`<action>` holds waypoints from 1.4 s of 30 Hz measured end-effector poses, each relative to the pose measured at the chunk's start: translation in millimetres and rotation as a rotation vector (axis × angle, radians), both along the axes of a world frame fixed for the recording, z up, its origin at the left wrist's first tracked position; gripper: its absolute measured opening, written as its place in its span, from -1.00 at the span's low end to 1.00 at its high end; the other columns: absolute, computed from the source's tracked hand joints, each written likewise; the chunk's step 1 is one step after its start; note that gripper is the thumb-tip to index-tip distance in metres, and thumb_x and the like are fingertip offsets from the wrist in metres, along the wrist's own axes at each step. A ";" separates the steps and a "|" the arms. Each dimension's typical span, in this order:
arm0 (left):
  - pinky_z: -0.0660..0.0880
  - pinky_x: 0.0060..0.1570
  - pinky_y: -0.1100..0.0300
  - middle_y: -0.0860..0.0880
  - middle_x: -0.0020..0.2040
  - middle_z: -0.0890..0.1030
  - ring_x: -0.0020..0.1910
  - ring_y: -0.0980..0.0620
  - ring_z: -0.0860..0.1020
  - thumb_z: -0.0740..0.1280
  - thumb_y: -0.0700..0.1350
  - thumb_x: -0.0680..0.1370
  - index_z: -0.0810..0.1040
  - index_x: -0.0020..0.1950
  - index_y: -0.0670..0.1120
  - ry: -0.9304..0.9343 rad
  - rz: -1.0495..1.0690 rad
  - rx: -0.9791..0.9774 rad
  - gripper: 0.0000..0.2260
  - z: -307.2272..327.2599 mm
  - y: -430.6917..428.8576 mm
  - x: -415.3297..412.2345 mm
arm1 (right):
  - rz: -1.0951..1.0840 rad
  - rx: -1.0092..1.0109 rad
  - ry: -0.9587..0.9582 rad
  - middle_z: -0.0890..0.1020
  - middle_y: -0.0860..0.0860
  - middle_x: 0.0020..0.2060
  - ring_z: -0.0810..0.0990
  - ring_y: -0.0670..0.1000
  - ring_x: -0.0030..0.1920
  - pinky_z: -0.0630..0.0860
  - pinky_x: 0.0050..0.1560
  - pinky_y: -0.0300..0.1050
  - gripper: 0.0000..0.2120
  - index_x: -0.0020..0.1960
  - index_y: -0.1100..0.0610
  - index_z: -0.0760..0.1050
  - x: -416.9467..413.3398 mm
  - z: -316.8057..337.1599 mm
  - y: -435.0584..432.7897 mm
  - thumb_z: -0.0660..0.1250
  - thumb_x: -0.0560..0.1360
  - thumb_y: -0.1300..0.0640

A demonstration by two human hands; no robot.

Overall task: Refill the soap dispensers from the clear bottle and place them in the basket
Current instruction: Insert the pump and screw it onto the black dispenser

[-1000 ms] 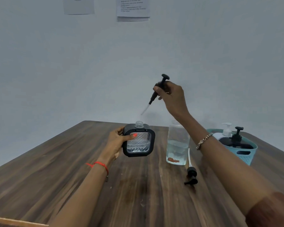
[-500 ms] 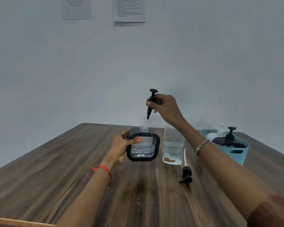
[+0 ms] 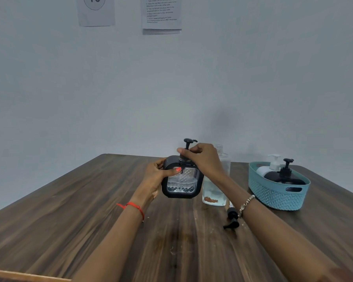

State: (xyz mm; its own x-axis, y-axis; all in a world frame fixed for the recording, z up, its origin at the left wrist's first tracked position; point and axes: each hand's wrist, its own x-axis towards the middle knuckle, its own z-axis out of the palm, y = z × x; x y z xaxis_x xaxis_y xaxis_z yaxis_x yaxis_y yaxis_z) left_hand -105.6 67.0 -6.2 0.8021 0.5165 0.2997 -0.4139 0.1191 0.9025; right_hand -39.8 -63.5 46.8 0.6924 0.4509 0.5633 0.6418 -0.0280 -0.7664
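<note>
A square black soap dispenser (image 3: 181,186) with a clear patterned window holds some liquid and is gripped at its left side by my left hand (image 3: 159,178). My right hand (image 3: 202,157) pinches the collar of a black pump (image 3: 189,142) that sits in the dispenser's neck. Just behind stands the clear bottle (image 3: 215,192), uncapped, partly full, largely hidden by my right arm. A teal basket (image 3: 277,196) at the right holds a white dispenser (image 3: 270,166) and a black dispenser (image 3: 283,176).
A second black pump (image 3: 231,219) with its tube lies on the wooden table (image 3: 90,210) in front of the clear bottle, under my right forearm. Two paper sheets (image 3: 161,15) hang on the wall behind.
My right hand has lowered the pump from above the dispenser, fed its tube through the neck and seated it. My left hand kept hold of the dispenser.
</note>
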 end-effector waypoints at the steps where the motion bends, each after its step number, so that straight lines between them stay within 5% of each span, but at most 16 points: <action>1: 0.61 -0.27 0.21 -0.10 -0.13 0.65 -0.28 0.07 0.66 0.42 -0.47 0.33 0.56 -0.03 -0.19 0.002 0.001 -0.009 -0.70 -1.4 0.2 0.4 | 0.009 0.039 0.059 0.63 0.00 -0.40 0.59 -0.12 -0.41 0.46 -0.28 -0.31 -0.72 -0.27 0.25 0.60 0.3 -2.4 -1.6 0.46 0.37 0.01; 7: 0.62 -0.25 0.19 -0.12 -0.09 0.64 -0.24 0.03 0.66 0.40 -0.48 0.33 0.52 0.12 -0.28 0.011 -0.008 -0.050 -0.62 -5.5 2.8 3.8 | -0.002 0.194 0.250 0.63 0.17 -0.26 0.60 0.07 -0.20 0.54 -0.09 -0.13 -0.87 -0.25 0.27 0.59 9.7 -12.5 -7.7 0.29 0.43 0.29; 11: 0.61 -0.27 0.19 -0.13 -0.09 0.64 -0.23 0.02 0.65 0.41 -0.48 0.33 0.51 0.13 -0.29 0.008 -0.019 -0.060 -0.61 -4.6 -2.1 6.8 | 0.159 0.106 0.296 0.65 0.04 -0.15 0.62 -0.07 -0.19 0.57 -0.13 -0.27 -0.71 0.08 0.23 0.57 8.8 -6.5 -7.7 0.24 0.41 0.42; 16: 0.60 -0.32 0.22 -0.05 -0.20 0.67 -0.30 0.08 0.67 0.38 -0.47 0.37 0.54 0.08 -0.27 -0.018 -0.033 -0.100 -0.69 -4.2 0.9 7.4 | 0.088 0.261 0.271 0.64 0.12 -0.28 0.62 -0.01 -0.24 0.54 -0.29 -0.40 -0.77 -0.05 0.28 0.61 14.3 -7.3 -16.3 0.31 0.34 0.45; 20: 0.60 -0.31 0.21 -0.11 -0.13 0.64 -0.29 0.07 0.66 0.39 -0.47 0.35 0.54 0.06 -0.26 0.000 -0.059 -0.066 -0.68 -3.6 -0.1 6.7 | 0.181 0.159 0.222 0.63 0.08 -0.06 0.58 -0.02 -0.04 0.52 -0.25 -0.42 -0.64 0.15 0.26 0.53 21.1 -6.3 -16.1 0.26 0.39 0.47; 22: 0.61 -0.27 0.19 -0.15 -0.08 0.63 -0.26 0.04 0.66 0.40 -0.46 0.35 0.52 0.13 -0.31 0.005 -0.078 -0.046 -0.64 -4.7 -0.3 6.0 | 0.291 0.113 0.258 0.62 0.10 -0.04 0.63 -0.09 -0.10 0.52 -0.25 -0.43 -0.60 0.21 0.29 0.49 21.6 -2.8 -15.5 0.31 0.39 0.47; 27: 0.60 -0.26 0.19 -0.17 -0.08 0.63 -0.25 0.03 0.66 0.41 -0.46 0.33 0.52 0.15 -0.33 0.009 -0.066 -0.009 -0.60 -7.8 -0.4 7.3 | 0.234 0.046 0.207 0.63 0.08 -0.29 0.63 -0.10 -0.37 0.53 -0.30 -0.34 -0.74 -0.03 0.21 0.58 18.9 -4.5 -13.8 0.49 0.29 0.34; 31: 0.61 -0.26 0.19 -0.14 -0.10 0.64 -0.25 0.03 0.66 0.40 -0.46 0.34 0.53 0.12 -0.30 0.013 -0.079 -0.035 -0.63 -9.4 -3.6 8.4 | 0.211 -0.075 0.198 0.63 0.09 -0.21 0.61 0.03 -0.20 0.54 -0.07 -0.12 -0.79 -0.07 0.18 0.61 20.0 -6.0 -11.3 0.50 0.33 0.14; 34: 0.61 -0.25 0.18 -0.16 -0.08 0.63 -0.24 0.02 0.66 0.39 -0.46 0.34 0.52 0.12 -0.31 0.017 -0.091 -0.040 -0.64 -11.6 -1.5 7.6 | 0.354 -0.065 0.262 0.65 0.14 -0.09 0.64 0.06 -0.07 0.57 0.08 -0.09 -0.83 -0.03 0.19 0.61 23.0 -1.7 -13.3 0.44 0.37 0.28; 39: 0.61 -0.25 0.18 -0.13 -0.11 0.64 -0.24 0.02 0.65 0.41 -0.45 0.34 0.54 0.08 -0.27 0.020 -0.051 0.000 -0.66 -12.8 -7.5 8.9 | 0.066 -0.057 0.097 0.62 0.06 -0.35 0.58 -0.08 -0.39 0.50 -0.37 -0.38 -0.72 -0.14 0.25 0.60 17.0 -6.0 -5.7 0.58 0.22 0.18; 42: 0.60 -0.26 0.18 -0.11 -0.13 0.66 -0.23 0.01 0.66 0.43 -0.44 0.33 0.55 0.05 -0.25 0.016 -0.052 -0.004 -0.68 -13.4 -8.5 9.4 | 0.077 -0.059 0.077 0.62 0.02 -0.34 0.58 -0.11 -0.37 0.50 -0.34 -0.36 -0.72 -0.11 0.23 0.59 17.7 -7.5 -3.9 0.56 0.25 0.15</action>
